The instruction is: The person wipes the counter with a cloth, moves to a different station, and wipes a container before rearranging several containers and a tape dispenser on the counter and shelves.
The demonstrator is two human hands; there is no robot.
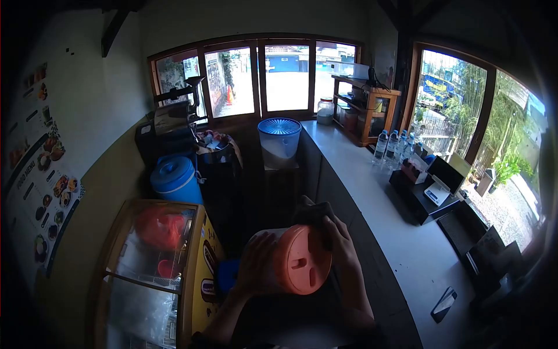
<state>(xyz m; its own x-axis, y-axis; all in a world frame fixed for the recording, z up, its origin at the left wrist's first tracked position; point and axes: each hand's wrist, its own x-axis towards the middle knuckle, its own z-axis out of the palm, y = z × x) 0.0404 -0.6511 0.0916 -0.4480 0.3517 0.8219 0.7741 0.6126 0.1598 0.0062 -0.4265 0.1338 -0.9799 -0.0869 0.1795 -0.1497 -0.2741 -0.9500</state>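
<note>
Left hand (256,260): fingers clamped on orange-lidded container (297,253), side partly hidden | right hand (342,239): clamped on dark cloth (314,213), fingertips hidden

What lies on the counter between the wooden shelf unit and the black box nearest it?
Clear bottles stand grouped between the shelf unit and the black box, as the head view shows.

One view, head-worn — facing forward and down. Close above left hand (256,257), right hand (340,237) and round orange plastic lid (303,253); brown wood-framed windows (260,78) far ahead. Wide — straight edges bowed, corners black.
</note>
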